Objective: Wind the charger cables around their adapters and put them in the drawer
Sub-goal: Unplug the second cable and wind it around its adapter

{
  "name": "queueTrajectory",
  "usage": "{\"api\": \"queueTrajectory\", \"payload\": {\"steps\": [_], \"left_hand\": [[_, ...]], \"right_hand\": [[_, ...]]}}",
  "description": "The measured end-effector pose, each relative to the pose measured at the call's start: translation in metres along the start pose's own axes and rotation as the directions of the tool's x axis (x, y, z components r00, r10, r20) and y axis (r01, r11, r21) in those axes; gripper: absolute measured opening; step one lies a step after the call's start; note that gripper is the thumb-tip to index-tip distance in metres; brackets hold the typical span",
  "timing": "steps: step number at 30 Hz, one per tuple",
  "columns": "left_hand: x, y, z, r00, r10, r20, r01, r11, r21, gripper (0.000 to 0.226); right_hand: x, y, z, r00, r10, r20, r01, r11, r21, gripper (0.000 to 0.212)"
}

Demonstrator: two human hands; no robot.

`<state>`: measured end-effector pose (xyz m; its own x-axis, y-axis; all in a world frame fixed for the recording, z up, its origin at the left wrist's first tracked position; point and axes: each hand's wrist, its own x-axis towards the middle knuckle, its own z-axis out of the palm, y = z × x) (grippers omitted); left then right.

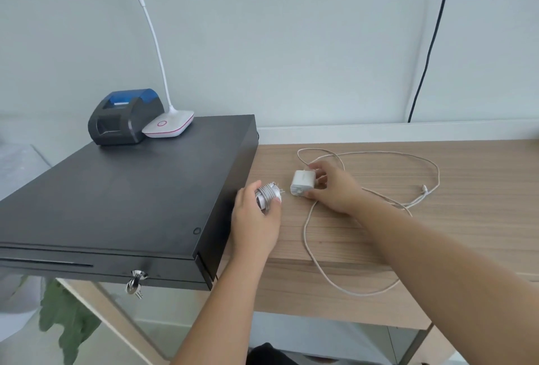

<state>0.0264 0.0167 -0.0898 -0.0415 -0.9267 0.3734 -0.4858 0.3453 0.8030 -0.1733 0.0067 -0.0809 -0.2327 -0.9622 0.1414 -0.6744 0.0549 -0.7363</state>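
My left hand grips a white adapter with its cable wound around it, prongs pointing right, just beside the black cash drawer. My right hand holds a second white adapter on the wooden table, thumb at its near side and fingers at its far side. That adapter's white cable lies loose in wide loops across the table, its plug end to the right. The drawer front is closed, with keys hanging in its lock.
A dark receipt printer with a blue lid and a white desk lamp base stand at the back of the cash drawer's top. A black cord hangs down the wall at the right. Green leaves show below the drawer.
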Motion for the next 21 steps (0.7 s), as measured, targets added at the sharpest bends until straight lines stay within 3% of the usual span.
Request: {"api": "queueTrajectory", "payload": {"steps": [4, 8, 10, 12, 14, 17, 21], "left_hand": [[-0.004, 0.001, -0.003, 0.999, 0.022, -0.036, -0.023, 0.999, -0.026, 0.044], [-0.012, 0.012, -0.004, 0.956, 0.285, -0.065, -0.286, 0.958, -0.003, 0.031], [-0.016, 0.028, -0.004, 0.942, 0.332, -0.051, -0.333, 0.942, -0.026, 0.029], [-0.021, 0.048, -0.006, 0.958, 0.284, 0.050, -0.279, 0.957, -0.085, 0.033], [-0.026, 0.070, -0.009, 0.952, 0.165, 0.259, -0.101, 0.965, -0.244, 0.043], [-0.035, 0.093, -0.005, 0.862, 0.097, 0.498, 0.227, 0.804, -0.550, 0.032], [-0.040, 0.100, 0.000, 0.875, 0.146, 0.462, 0.203, 0.755, -0.623, 0.028]], "right_hand": [[-0.012, 0.002, -0.008, 0.994, -0.015, -0.105, 0.024, 0.997, 0.080, 0.071], [-0.036, 0.000, -0.022, 0.967, -0.095, -0.236, 0.128, 0.984, 0.128, 0.073], [-0.054, -0.005, -0.032, 0.937, -0.176, -0.301, 0.231, 0.960, 0.159, 0.073], [-0.074, -0.012, -0.044, 0.906, -0.246, -0.346, 0.324, 0.927, 0.188, 0.071], [-0.096, -0.019, -0.055, 0.860, -0.325, -0.393, 0.424, 0.884, 0.196, 0.074], [-0.124, -0.029, -0.064, 0.778, -0.441, -0.448, 0.519, 0.852, 0.062, 0.080], [-0.135, -0.029, -0.074, 0.760, -0.525, -0.383, 0.524, 0.844, -0.116, 0.072]]}}
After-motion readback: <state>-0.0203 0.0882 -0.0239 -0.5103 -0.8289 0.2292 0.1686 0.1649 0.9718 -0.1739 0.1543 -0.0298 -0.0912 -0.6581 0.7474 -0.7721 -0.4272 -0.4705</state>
